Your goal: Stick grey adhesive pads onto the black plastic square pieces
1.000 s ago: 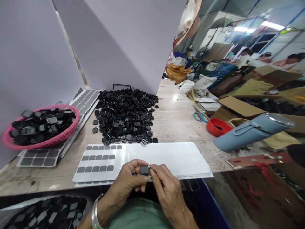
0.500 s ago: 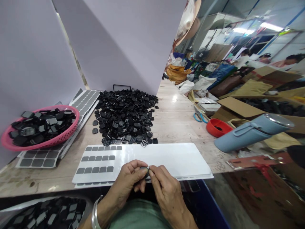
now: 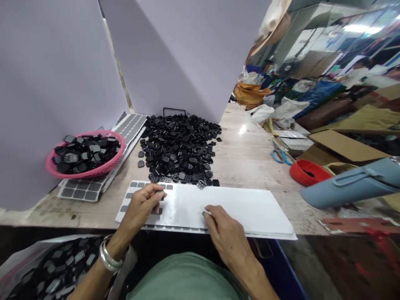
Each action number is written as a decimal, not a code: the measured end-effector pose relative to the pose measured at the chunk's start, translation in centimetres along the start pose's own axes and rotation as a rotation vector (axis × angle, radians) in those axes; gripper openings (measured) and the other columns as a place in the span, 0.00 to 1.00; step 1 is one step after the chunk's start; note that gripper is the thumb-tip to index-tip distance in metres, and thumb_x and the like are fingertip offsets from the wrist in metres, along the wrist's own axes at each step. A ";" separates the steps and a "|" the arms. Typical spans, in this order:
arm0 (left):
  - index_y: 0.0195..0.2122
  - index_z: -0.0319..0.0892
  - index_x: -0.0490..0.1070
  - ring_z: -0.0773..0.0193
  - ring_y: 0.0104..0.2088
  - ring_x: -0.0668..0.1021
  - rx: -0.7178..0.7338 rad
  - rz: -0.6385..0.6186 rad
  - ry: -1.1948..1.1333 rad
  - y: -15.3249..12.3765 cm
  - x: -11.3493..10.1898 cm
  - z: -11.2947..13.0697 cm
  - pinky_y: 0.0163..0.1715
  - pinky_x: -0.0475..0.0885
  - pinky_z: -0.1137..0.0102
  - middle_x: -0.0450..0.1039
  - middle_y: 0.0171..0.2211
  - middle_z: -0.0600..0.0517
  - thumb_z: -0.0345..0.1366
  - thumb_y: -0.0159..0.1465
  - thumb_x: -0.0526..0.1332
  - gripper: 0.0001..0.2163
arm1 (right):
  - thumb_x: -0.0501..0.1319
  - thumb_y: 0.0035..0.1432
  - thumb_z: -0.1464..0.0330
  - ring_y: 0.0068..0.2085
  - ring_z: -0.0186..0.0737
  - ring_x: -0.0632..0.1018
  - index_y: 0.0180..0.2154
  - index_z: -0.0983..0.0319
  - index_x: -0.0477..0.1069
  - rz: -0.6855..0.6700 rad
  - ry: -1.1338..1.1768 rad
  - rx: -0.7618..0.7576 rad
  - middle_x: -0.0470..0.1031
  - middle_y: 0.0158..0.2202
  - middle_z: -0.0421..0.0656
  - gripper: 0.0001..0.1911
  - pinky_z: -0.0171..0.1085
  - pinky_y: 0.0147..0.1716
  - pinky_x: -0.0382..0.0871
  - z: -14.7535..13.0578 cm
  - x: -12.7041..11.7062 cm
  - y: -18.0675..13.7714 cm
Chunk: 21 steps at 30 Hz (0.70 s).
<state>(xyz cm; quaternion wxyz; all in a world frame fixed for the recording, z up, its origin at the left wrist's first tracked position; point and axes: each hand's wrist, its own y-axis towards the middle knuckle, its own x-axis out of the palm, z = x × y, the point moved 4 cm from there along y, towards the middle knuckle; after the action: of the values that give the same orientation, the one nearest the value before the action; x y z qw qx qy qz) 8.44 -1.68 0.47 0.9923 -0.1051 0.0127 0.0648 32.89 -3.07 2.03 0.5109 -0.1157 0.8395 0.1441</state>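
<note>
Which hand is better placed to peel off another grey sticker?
Probably the left hand: its fingertips already rest on the grey stickers of the white sheet. The right hand lies on the bare part.

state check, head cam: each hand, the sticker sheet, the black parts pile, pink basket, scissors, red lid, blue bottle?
left hand: fingertips down on the grey stickers at the sheet's left end; grip unclear.
right hand: fingertips pinching something small at the sheet's middle.
sticker sheet: flat on the table, mostly bare.
black parts pile: loose heap.
pink basket: full of dark parts.
scissors: lying closed.
red lid: open side up.
blue bottle: on its side.
</note>
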 end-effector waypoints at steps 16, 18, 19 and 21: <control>0.35 0.38 0.68 0.72 0.12 0.63 -0.031 -0.080 0.034 2.1 0.3 -3.2 0.13 0.56 0.77 0.63 0.12 0.59 0.38 0.56 0.59 0.09 | 0.50 0.64 0.71 0.30 0.41 0.75 0.42 0.60 0.61 -0.188 -0.315 -0.301 0.70 0.36 0.42 0.05 0.37 0.24 0.61 -9.2 6.4 4.0; 0.35 0.38 0.68 0.72 0.12 0.64 -0.030 -0.082 0.027 2.1 0.3 -3.5 0.13 0.56 0.77 0.64 0.13 0.59 0.38 0.56 0.60 0.09 | 0.49 0.64 0.69 0.29 0.41 0.74 0.41 0.60 0.61 -0.175 -0.304 -0.296 0.70 0.35 0.42 0.05 0.36 0.24 0.60 -9.3 6.5 4.0; 0.35 0.38 0.68 0.71 0.12 0.64 -0.030 -0.083 0.019 2.2 0.3 -3.6 0.13 0.56 0.77 0.64 0.13 0.59 0.38 0.56 0.60 0.09 | 0.49 0.65 0.69 0.29 0.41 0.74 0.40 0.60 0.62 -0.171 -0.286 -0.290 0.70 0.35 0.43 0.05 0.36 0.24 0.60 -9.4 6.5 4.1; 0.35 0.38 0.69 0.72 0.12 0.64 -0.028 -0.087 0.002 2.2 0.4 -3.7 0.13 0.56 0.77 0.63 0.13 0.60 0.38 0.56 0.60 0.09 | 0.48 0.64 0.69 0.29 0.41 0.74 0.40 0.62 0.63 -0.174 -0.221 -0.283 0.70 0.35 0.45 0.07 0.36 0.24 0.59 -9.5 6.5 4.3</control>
<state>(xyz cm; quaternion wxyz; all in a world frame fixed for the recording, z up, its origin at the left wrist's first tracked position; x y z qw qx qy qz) 8.51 -0.28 -3.61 0.9926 -0.1196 0.0081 0.0218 20.65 -2.79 0.88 0.5893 -0.2420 0.7365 0.2275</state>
